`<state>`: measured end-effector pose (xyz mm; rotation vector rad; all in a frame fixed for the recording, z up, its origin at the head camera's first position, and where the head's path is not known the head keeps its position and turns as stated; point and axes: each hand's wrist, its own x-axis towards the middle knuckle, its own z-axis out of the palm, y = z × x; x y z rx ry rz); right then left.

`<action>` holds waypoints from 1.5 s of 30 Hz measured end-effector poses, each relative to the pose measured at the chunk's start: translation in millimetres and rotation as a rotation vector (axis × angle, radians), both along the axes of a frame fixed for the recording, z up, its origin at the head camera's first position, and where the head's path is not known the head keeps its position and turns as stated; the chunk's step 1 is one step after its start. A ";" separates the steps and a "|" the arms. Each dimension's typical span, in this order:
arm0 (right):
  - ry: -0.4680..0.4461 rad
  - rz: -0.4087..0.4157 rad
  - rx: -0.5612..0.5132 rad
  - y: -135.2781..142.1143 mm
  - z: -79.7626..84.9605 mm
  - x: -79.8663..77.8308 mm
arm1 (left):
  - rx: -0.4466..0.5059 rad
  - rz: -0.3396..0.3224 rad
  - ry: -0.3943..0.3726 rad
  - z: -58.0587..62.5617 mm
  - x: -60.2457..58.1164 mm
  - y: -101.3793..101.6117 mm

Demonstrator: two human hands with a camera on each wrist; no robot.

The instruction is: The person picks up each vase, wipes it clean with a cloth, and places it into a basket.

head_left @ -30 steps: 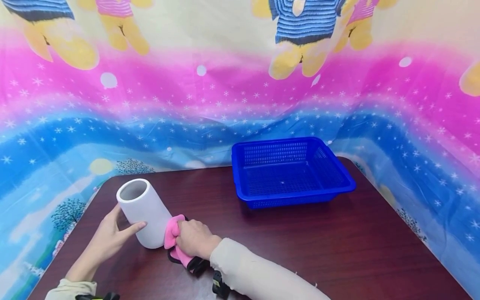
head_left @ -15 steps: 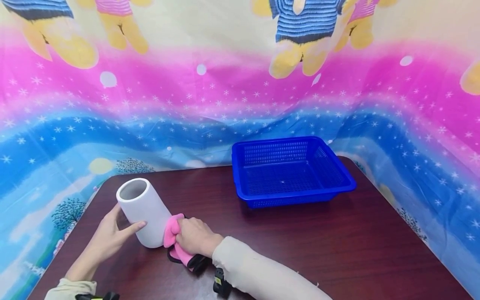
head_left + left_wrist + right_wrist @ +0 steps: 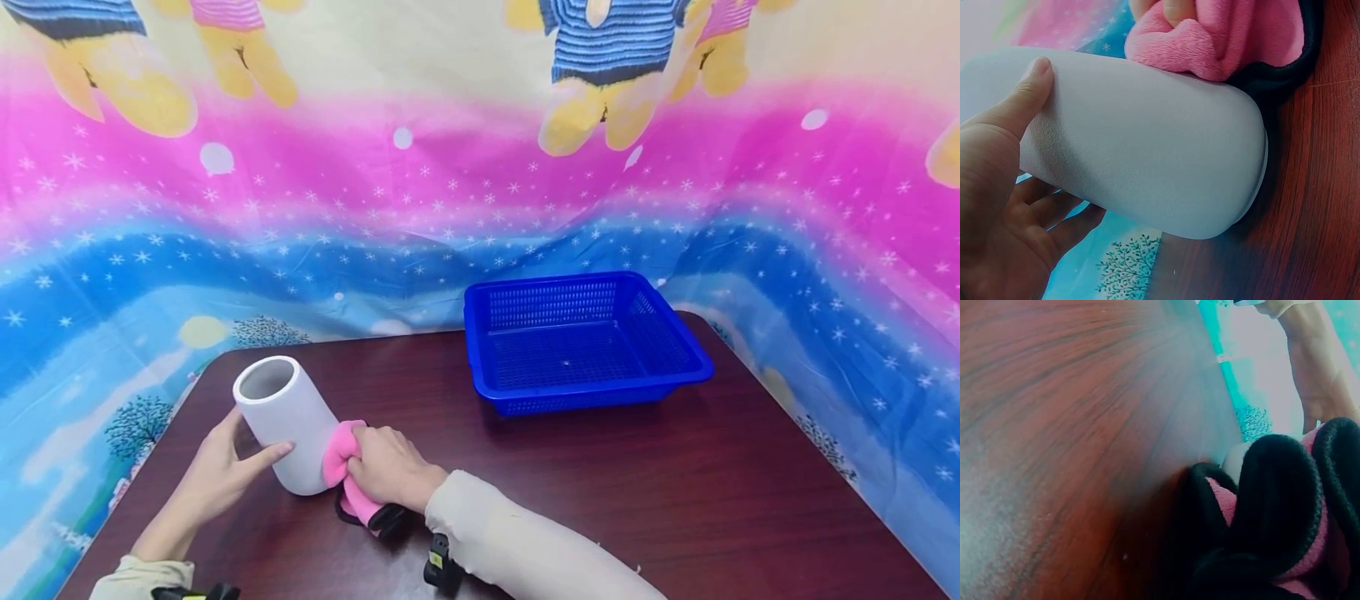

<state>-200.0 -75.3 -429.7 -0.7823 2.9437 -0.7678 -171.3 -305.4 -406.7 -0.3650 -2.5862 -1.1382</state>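
A white vase [image 3: 303,433] with a wide round mouth stands at the left of the table, leaning in the head view. My left hand [image 3: 217,471] grips its near left side, thumb across the front and fingers behind, as the left wrist view also shows on the vase [image 3: 1147,137]. My right hand [image 3: 393,468] holds a bunched pink cloth [image 3: 342,454] with black edging and presses it to the vase's lower right side. In the right wrist view folds of the cloth [image 3: 1279,500] hide the right fingers and most of the vase.
A blue perforated plastic basket [image 3: 585,392] sits toward the back right of the dark wooden table [image 3: 637,500]. A printed cloth backdrop [image 3: 405,275] hangs behind the table and along its sides. Black straps with devices are on both wrists.
My right hand and the cloth have shifted slightly up and left along the vase's side. The left hand and the vase stay in place.
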 end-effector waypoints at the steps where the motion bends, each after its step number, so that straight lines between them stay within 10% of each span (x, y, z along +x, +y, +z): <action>1: 0.003 0.000 -0.007 -0.3 0.9 -0.2 | 0.001 0.000 0.002 -0.3 0.0 -0.1; 45: 0.101 0.054 -0.226 -4.1 71.5 9.1 | -0.033 0.007 0.067 -2.6 -2.0 -2.6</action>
